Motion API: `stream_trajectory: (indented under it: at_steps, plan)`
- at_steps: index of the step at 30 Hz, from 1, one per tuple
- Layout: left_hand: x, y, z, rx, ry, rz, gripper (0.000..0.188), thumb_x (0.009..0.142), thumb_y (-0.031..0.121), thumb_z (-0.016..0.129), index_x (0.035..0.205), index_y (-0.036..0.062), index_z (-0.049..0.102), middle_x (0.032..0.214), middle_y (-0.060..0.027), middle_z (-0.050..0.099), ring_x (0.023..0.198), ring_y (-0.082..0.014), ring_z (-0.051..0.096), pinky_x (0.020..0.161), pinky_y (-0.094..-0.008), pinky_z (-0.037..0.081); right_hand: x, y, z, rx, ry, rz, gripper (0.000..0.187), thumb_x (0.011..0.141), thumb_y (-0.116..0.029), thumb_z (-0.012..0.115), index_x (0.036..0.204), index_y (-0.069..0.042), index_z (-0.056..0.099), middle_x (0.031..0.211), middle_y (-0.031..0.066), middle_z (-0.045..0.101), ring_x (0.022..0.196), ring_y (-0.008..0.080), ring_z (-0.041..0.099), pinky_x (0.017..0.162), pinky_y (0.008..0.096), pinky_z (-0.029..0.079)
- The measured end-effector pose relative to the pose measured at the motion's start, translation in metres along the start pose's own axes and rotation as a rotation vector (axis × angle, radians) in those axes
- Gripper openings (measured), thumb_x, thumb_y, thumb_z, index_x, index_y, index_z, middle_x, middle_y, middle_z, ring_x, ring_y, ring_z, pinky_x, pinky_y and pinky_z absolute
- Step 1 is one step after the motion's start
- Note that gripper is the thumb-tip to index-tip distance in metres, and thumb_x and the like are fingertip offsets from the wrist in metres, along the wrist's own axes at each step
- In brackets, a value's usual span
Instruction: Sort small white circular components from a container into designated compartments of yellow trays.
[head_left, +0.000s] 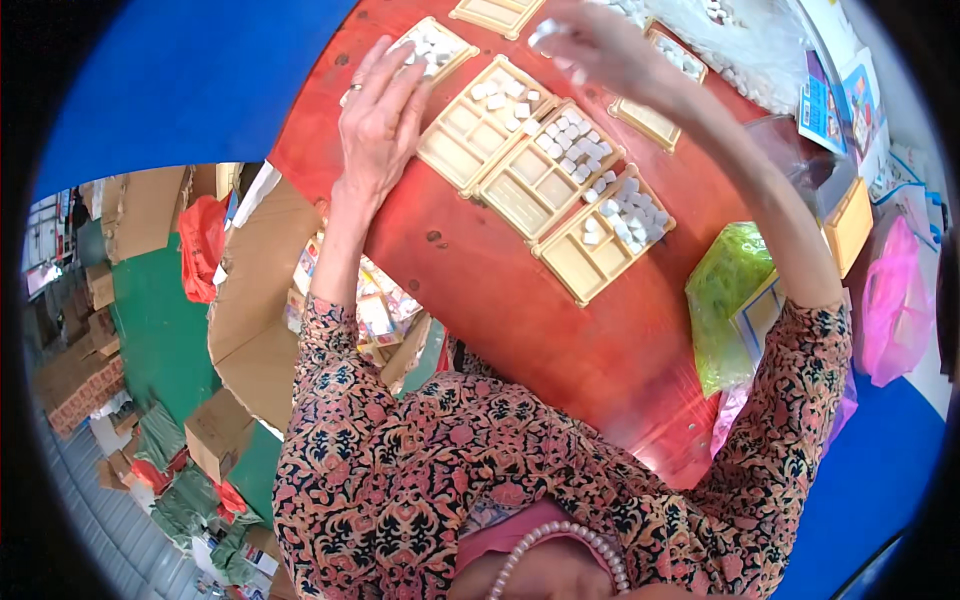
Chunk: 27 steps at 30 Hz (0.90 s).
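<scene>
Head view: Left hand (pixel 375 125), fingers long and slightly spread, nothing seen in its grip, at the left edge of the upper-left tray (pixel 458 63), which is filled with white cubes; contact with the tray unclear. Right hand (pixel 610 50) motion-blurred above the far part of the red desk (pixel 460 290); white bits by its fingertips, can't tell if gripped. Three cream compartment trays sit side by side in a slanted row mid-desk: left tray (pixel 450 150), middle tray (pixel 518 198), right tray (pixel 577 264). White blocks (pixel 572 147) lie in their far compartments, more in the middle and right ones; near compartments mostly bare. Another cream tray (pixel 648 122) under the right forearm. Clear plastic sheeting (pixel 750 45) with white pieces, far right. Yellow-green bag (pixel 725 300) at right edge; open cardboard box (pixel 265 310) at left.
</scene>
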<state>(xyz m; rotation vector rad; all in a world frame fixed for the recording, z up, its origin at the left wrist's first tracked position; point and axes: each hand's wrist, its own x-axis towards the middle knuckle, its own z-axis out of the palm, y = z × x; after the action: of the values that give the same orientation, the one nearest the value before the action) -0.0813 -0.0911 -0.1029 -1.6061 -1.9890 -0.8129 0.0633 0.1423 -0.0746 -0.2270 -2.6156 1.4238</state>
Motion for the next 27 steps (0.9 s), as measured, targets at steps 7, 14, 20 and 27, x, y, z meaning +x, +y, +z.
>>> stream_trajectory:
  at_steps: [7,14,20,27]
  plan:
    - [0.001,0.051,-0.006,-0.211,-0.259,-0.087,0.052,0.087,0.016,0.066,0.129,-0.0067,0.047,0.132,-0.0244,0.05,0.127,-0.0396,0.044,0.103,-0.0438,0.04,-0.006,-0.005,0.065,-0.24,0.294,-0.761,0.029,0.088,-0.013,0.06,0.113,0.002,0.055,0.105,0.0199,0.059,0.1,0.0368,0.058,0.089,0.0427,0.047]
    - [-0.005,0.052,0.014,-0.328,-0.361,-0.232,0.062,0.089,0.024,0.063,0.136,-0.0074,0.038,0.138,-0.0279,0.041,0.13,-0.0416,0.04,0.106,-0.0437,0.036,-0.003,0.015,0.053,-0.117,0.271,-0.603,0.026,0.084,-0.01,0.061,0.106,0.0,0.057,0.096,0.0186,0.059,0.087,0.0278,0.058,0.073,0.0378,0.047]
    - [0.003,0.055,0.013,-0.126,-0.507,-0.07,0.075,0.088,0.032,0.061,0.144,-0.004,0.026,0.149,-0.0245,0.029,0.14,-0.0389,0.025,0.112,-0.053,0.022,0.005,0.018,0.049,-0.237,0.213,-0.431,0.009,0.076,-0.004,0.063,0.084,0.0,0.061,0.075,0.0159,0.058,0.073,0.0302,0.059,0.067,0.0399,0.048]
    - [0.005,0.062,0.007,-0.098,-0.64,-0.135,0.083,0.087,0.033,0.062,0.146,-0.0051,0.019,0.154,-0.0241,0.017,0.144,-0.0373,0.014,0.114,-0.0537,0.015,0.001,0.019,0.062,-0.073,0.273,-0.479,0.006,0.073,0.002,0.063,0.076,0.003,0.057,0.077,0.0165,0.058,0.077,0.0347,0.059,0.067,0.0415,0.046]
